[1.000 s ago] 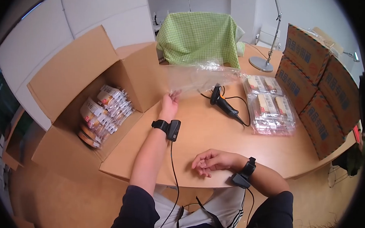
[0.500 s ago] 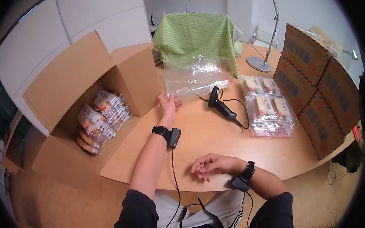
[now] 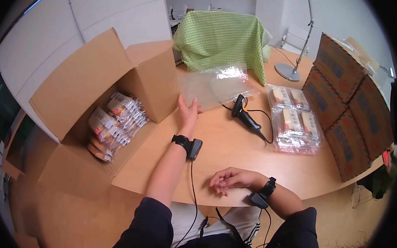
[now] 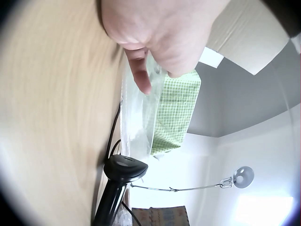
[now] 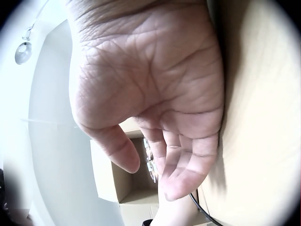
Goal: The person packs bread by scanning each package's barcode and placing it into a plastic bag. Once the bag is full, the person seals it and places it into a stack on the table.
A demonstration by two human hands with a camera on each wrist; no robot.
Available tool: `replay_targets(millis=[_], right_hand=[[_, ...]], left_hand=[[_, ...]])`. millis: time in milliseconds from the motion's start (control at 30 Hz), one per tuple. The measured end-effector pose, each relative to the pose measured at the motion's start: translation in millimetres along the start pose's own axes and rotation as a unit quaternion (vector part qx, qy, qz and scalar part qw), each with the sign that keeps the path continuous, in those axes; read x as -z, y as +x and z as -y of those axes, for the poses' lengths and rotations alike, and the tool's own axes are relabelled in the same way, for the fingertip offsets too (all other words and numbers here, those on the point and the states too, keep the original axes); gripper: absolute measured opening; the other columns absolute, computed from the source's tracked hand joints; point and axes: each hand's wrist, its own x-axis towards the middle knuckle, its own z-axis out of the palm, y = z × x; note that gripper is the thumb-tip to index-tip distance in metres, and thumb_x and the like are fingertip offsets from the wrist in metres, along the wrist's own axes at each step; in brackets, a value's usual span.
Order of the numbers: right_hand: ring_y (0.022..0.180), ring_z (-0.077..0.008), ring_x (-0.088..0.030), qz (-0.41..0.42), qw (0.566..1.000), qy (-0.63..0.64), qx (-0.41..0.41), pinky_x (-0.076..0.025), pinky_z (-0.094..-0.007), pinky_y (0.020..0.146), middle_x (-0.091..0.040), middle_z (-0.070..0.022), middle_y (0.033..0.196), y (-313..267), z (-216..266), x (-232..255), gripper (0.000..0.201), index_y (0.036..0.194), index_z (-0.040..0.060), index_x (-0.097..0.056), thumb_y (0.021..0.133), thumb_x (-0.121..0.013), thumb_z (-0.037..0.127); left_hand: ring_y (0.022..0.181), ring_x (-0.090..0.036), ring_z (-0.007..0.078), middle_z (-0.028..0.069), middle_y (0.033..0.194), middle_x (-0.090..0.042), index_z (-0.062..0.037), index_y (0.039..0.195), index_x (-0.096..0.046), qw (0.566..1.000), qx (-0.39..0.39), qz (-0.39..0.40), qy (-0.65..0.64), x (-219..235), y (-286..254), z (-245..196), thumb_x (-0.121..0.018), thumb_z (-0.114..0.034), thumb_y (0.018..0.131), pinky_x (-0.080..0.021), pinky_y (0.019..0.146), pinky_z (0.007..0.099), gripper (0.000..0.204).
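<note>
My left hand (image 3: 189, 113) reaches to the back of the table and pinches the near left corner of a clear plastic bag (image 3: 225, 86). In the left wrist view the bag (image 4: 136, 127) runs out beyond one extended finger; the other fingertips are hidden behind the hand. A black barcode scanner (image 3: 247, 121) with an orange trigger lies just right of the bag, on its cable. My right hand (image 3: 233, 179) rests on the table near the front edge, fingers loosely curled with nothing in them, as the right wrist view confirms.
Left, an open cardboard box (image 3: 156, 88) on its side holds several wrapped food packs (image 3: 117, 121). Bagged packs (image 3: 292, 119) lie right of the scanner, beside stacked cartons (image 3: 345, 105). Behind stand a green checked cloth (image 3: 221, 37) over something and a lamp (image 3: 288, 72).
The plastic bag has swung from stretched out to the right, through more upright, to lying back flatter before the green cloth. My left hand stays at its corner; my right hand keeps its place.
</note>
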Motion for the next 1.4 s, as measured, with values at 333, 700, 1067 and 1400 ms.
replay_targets(millis=[333, 700, 1067, 1400], right_hand=[[0.090, -0.0156, -0.064, -0.012, 1.000, 0.016, 0.004, -0.052, -0.0278, 0.078, -0.065, -0.0097, 0.101, 1, -3, 0, 0.031, 0.126, -0.0041, -0.055, 0.098, -0.054, 0.008], [0.087, -0.0155, -0.064, -0.116, 0.975, -0.184, 0.051, -0.053, -0.0275, 0.077, -0.065, -0.0083, 0.101, -8, 11, -16, 0.025, 0.118, -0.0015, -0.060, 0.096, -0.053, 0.007], [0.128, -0.0424, -0.042, -0.588, 0.419, -0.680, 0.128, -0.036, -0.0491, 0.107, -0.045, -0.0251, 0.135, -143, 89, 21, 0.057, 0.135, 0.0014, -0.044, 0.081, -0.062, 0.004], [0.143, -0.0444, -0.023, -0.572, 0.292, -0.753, -0.144, -0.018, -0.0667, 0.111, -0.029, -0.0227, 0.154, -153, 60, 37, 0.101, 0.148, 0.0061, -0.034, 0.071, -0.074, 0.057]], left_hand=[[0.088, -0.065, 0.0176, 0.0127, 0.122, -0.055, 0.0014, 0.125, -0.057, 0.968, -0.181, -0.021, 0.173, 12, 21, 53, -0.072, -0.015, 0.087, -0.052, 0.065, 0.0294, 0.043], [0.109, -0.053, 0.0308, 0.0116, 0.108, -0.058, -0.0048, 0.089, -0.063, 0.925, -0.191, -0.085, 0.319, 23, 2, 9, -0.063, -0.011, 0.081, -0.043, 0.094, 0.0413, 0.010], [0.082, -0.059, 0.0260, 0.0112, 0.091, -0.057, -0.0021, 0.083, -0.061, 0.945, -0.130, -0.094, 0.284, 16, -5, -6, -0.058, -0.012, 0.086, -0.048, 0.074, 0.0358, 0.011], [0.078, -0.057, 0.0269, 0.0112, 0.088, -0.055, -0.0009, 0.081, -0.059, 0.944, -0.139, -0.109, 0.278, 16, -6, -4, -0.056, -0.011, 0.086, -0.047, 0.070, 0.0372, 0.012]])
